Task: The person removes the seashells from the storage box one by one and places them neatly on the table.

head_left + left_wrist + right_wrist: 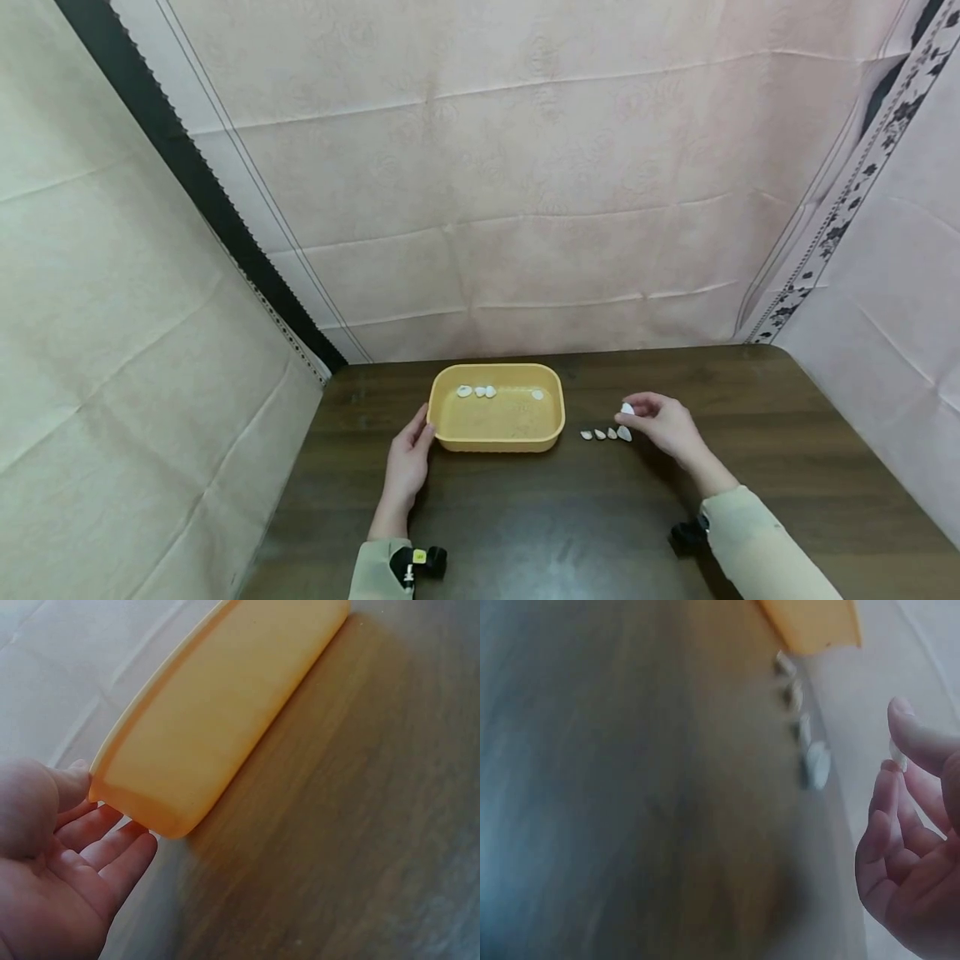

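Observation:
At its left end the yellow plastic tray (497, 425) is held by my left hand (407, 463). In the left wrist view the thumb lies at the rim and the fingers touch the outer wall. Several small white pieces, shell-like in shape, lie in the tray, among them an oval one (464, 391) and one (537, 394) set apart on the right. My right hand (667, 427) pinches another small white piece (627, 408) between thumb and fingertips, above the table. Just below and left of that hand, several white pieces (819, 766) lie in a row.
The dark brown wooden table (540, 517) carries everything. Pale cloth hangs behind it (525, 250) and at both sides. A small black device is strapped to each wrist.

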Demonstrator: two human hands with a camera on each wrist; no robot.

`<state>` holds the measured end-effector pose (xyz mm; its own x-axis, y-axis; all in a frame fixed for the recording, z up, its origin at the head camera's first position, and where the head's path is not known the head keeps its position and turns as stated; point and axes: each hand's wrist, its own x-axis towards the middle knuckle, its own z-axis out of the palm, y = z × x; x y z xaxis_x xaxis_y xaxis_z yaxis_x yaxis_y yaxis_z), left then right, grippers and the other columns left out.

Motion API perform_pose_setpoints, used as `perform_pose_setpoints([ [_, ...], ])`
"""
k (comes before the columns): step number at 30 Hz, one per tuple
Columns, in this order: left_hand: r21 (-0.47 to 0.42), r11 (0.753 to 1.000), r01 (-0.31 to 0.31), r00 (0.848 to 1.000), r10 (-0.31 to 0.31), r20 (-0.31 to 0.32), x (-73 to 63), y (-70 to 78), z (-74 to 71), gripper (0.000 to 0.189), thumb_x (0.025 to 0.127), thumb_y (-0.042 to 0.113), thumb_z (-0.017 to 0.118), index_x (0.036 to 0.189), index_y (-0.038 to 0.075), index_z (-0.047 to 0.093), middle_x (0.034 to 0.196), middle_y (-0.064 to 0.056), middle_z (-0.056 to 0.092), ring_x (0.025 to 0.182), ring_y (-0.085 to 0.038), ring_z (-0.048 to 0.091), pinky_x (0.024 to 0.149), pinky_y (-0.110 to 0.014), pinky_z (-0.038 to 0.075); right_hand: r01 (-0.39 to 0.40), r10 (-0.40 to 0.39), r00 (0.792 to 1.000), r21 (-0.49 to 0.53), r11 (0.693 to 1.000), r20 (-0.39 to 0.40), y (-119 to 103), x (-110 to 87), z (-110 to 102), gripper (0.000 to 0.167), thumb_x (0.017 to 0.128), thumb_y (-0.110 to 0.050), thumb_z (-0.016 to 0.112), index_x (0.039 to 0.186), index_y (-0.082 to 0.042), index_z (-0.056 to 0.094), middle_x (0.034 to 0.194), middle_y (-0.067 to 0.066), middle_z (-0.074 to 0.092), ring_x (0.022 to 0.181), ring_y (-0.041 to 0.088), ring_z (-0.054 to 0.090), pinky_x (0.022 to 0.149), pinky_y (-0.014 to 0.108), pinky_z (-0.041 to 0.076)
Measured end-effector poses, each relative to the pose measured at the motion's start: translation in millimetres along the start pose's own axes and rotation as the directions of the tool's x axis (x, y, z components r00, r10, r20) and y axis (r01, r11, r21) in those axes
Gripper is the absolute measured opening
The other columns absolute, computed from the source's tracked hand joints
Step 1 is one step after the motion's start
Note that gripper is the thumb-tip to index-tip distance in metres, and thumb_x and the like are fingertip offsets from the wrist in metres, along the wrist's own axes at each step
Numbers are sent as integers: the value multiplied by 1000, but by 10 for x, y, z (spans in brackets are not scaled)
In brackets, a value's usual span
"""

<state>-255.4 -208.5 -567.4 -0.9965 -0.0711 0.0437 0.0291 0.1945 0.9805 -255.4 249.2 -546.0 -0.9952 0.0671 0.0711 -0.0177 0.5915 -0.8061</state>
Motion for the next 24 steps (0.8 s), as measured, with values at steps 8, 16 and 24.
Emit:
perform_pose_setpoints([
  [8, -4, 1000, -14, 1000, 14, 4, -12, 17, 25, 50, 114, 17, 54, 163, 7, 45, 165, -8, 46, 152, -27, 42, 122, -50, 38, -15, 17, 1000, -103, 995, 12, 208, -95, -107, 41, 90, -34, 90, 116, -4, 77, 98, 3, 76, 91, 20, 68, 80, 38, 54],
  [16, -1, 1000, -11, 1000, 11, 4, 5, 20, 24, 51, 114, 20, 54, 163, 6, 45, 166, -8, 46, 152, -28, 42, 123, -50, 37, -25, 36, 997, -160, 987, 69, 293, -101, -150, 43, 88, -38, 91, 115, -6, 79, 97, 1, 76, 90, 20, 69, 80, 41, 56],
  [24, -5, 1000, 3, 1000, -3, -4, 3, -3, -2, 51, 115, 20, 54, 163, 8, 45, 166, -9, 45, 152, -29, 42, 122, -51, 38, -15, 31, 996, -183, 983, 85, 276, -65, -130, 44, 85, -39, 92, 113, -6, 81, 95, -1, 76, 86, 18, 69, 77, 40, 57],
])
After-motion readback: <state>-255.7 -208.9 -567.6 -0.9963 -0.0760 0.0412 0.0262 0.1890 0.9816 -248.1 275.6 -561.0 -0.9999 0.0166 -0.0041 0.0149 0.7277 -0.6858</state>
